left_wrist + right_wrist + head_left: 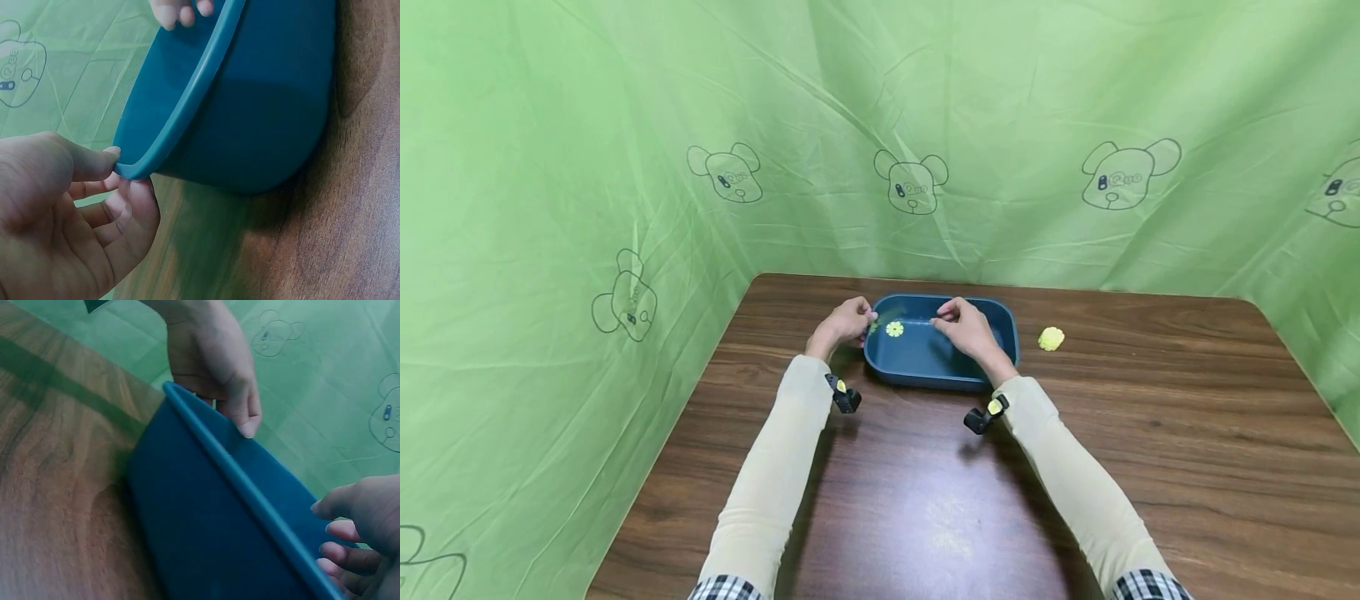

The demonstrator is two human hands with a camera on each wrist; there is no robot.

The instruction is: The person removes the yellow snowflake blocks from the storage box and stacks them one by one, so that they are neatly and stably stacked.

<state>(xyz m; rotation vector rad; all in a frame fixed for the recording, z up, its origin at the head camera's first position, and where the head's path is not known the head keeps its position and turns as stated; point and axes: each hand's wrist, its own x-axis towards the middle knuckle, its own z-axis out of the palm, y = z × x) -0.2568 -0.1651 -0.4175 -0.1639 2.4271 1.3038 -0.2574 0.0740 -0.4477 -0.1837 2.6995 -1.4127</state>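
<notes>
A deep blue rectangular basin (925, 382) stands toward the back of the table. My left hand (847, 321) pinches its left rim between thumb and fingers; the left wrist view shows the thumb of that hand (69, 212) over the rim and fingertips beneath. Over the basin's right part hovers my right hand (968, 331). In the right wrist view the thumb and loosely bent fingers of this hand (369, 531) are apart, with nothing seen between them. Inside the basin, near the left side, is a small yellow flower shape (894, 329).
To the right of the basin, a pale yellow flower-like piece (1051, 338) lies on the brown wooden table (1150, 417). A green curtain (1000, 100) with bear-head drawings hangs behind and along the sides. Both wrists wear small black cameras (847, 398).
</notes>
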